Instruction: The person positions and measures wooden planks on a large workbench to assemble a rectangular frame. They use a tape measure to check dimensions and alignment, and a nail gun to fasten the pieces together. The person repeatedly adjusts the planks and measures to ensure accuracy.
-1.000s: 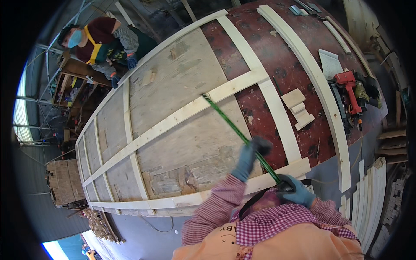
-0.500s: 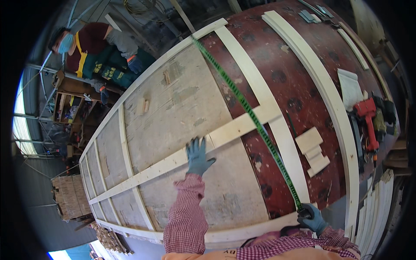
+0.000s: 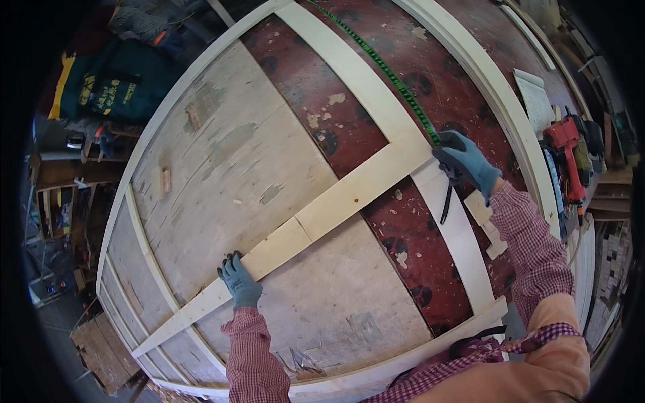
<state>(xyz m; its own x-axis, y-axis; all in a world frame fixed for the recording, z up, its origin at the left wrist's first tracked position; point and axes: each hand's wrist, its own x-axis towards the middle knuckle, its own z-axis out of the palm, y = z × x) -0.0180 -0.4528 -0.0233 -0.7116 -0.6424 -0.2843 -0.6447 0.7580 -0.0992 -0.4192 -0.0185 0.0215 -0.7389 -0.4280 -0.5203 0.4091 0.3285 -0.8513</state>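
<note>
A pale wooden frame lies across the worktable, with a long middle batten (image 3: 346,201) running into a wide crosspiece (image 3: 349,74). My left hand (image 3: 240,282), in a blue-grey glove, rests on the batten's left stretch, its fingers laid over the wood. Beyond the batten's right end, my gloved right hand (image 3: 468,160) is closed around the case of a tape measure, mostly hidden by the fingers. The green tape blade (image 3: 392,75) runs from it toward the far edge, above the red-brown board. A black wrist strap (image 3: 447,203) dangles below that hand.
Another person (image 3: 117,84) in dark green is beyond the far left edge. Small wood blocks (image 3: 480,213) lie right of the crosspiece, near a long pale plank (image 3: 494,94). A notepad (image 3: 535,101) and a red power tool (image 3: 566,151) lie at the right.
My right hand has moved from the near edge up to the batten's right end with the tape measure, and less blade shows. My left hand has shifted left along the batten.
</note>
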